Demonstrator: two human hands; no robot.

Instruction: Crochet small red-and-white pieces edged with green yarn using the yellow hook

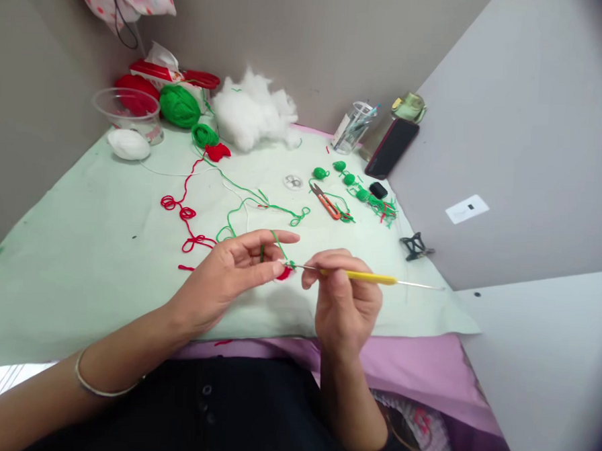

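Head view — I'm seeing left fingers [264,275] pinching a small red-and-green crochet piece [283,274] above the table [102,262], right fingers [341,288] gripping the yellow hook [373,278] — some green is joining red, piece apparently remaining unfinished.

A small craft corner is suggested by a cloth-covered table [77,261] hemmed in by plain grey walls [341,39]. Yarn work is indicated by the crochet hook [359,276], the green yarn ball [179,106], the white stuffing [259,112] and the orange snips [327,202]. Whether it is housed in a home or an office cannot be told
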